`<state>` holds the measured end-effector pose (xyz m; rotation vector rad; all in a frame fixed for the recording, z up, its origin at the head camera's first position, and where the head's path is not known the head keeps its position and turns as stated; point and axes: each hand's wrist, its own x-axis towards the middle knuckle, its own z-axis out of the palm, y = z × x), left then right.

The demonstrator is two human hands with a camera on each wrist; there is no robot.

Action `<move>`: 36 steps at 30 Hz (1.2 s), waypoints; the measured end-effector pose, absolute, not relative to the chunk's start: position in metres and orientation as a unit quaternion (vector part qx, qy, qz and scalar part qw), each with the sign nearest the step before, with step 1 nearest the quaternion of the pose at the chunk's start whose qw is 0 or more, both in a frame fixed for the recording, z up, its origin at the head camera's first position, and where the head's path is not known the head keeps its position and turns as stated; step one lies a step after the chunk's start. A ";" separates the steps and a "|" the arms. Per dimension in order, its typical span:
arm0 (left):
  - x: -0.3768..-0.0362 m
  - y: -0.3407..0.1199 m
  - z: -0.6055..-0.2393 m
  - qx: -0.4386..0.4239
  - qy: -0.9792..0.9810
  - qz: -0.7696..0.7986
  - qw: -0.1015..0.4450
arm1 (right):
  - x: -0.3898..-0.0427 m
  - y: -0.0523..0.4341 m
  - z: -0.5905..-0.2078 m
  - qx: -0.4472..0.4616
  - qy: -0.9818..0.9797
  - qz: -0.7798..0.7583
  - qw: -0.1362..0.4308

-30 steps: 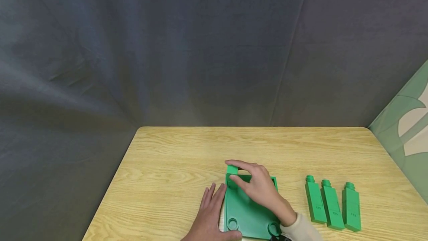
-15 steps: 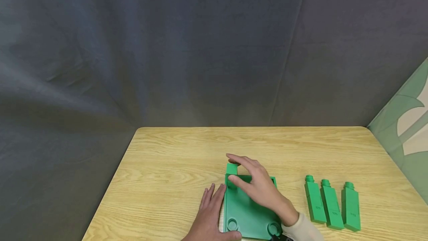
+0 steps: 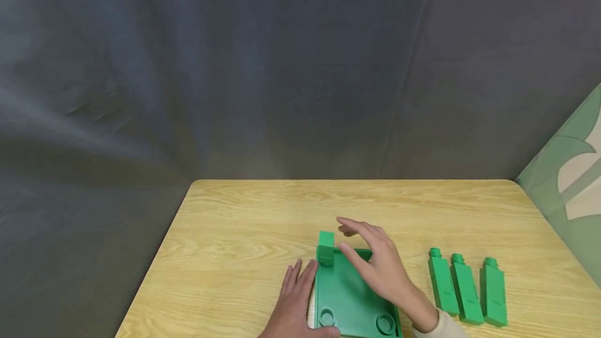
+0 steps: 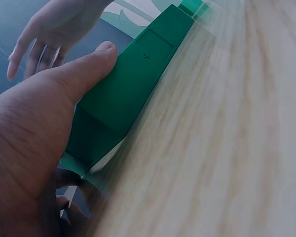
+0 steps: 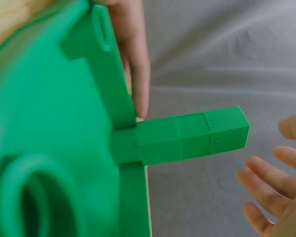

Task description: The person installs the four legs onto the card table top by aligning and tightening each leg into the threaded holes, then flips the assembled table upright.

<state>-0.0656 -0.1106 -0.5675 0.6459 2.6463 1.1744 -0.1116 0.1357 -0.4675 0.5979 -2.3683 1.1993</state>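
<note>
Presently, green post (image 3: 326, 248): we see it upright at the far-left corner of the green panel (image 3: 349, 296), small raised marks near its top.
Panel: it lies flat, rim up, with round sockets (image 3: 386, 324) at its two near corners.
Right hand (image 3: 382, 265): we find it just right of the post, thumb well apart from the fingers, holding nothing.
Left hand (image 3: 296, 299): it rests against the panel's near-left corner, fingers straight along the left edge, thumb stretched along the near edge.
Loose posts (image 3: 467, 292): we count three, lying side by side at right, ringed pegs pointing away.
Wood-grain counter (image 3: 244, 239): it carries everything.
Grey curtain (image 3: 300, 67): it hangs behind.
</note>
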 end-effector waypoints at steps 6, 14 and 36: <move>-0.066 -0.111 -0.568 0.221 0.888 0.395 0.083 | -0.091 0.153 -0.474 0.168 -0.856 0.421 0.249; -0.068 -0.110 -0.569 0.222 0.891 0.387 0.082 | -0.063 0.183 -0.484 0.120 -0.861 0.412 0.271; -0.068 -0.112 -0.572 0.227 0.897 0.374 0.069 | -0.030 0.231 -0.516 0.001 -0.853 0.430 0.297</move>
